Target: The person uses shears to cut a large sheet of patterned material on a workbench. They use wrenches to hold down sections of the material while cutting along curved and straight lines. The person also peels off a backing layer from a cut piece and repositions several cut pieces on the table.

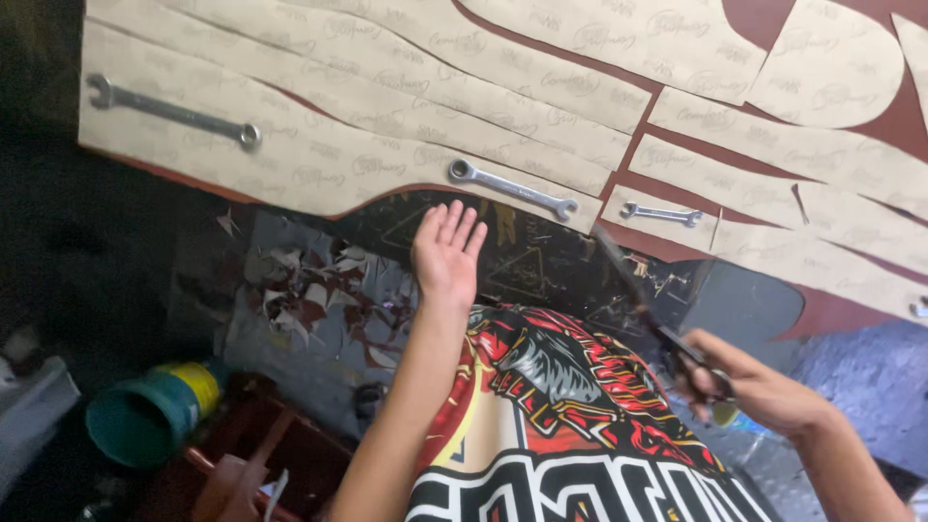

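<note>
Holding my flat, open, empty left hand [447, 253] at the near edge of the tan paper pattern sheet [319, 164], I judged steadying it best while my right hand [764, 391] gripped black-handled scissors [657, 309].

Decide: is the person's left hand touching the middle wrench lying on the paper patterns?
Apart. The head view shows dark table between the left hand's fingertips and the middle wrench.

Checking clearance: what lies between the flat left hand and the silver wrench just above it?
Head view: only dark bare tabletop separates left hand from silver wrench on tan paper pattern.
</note>
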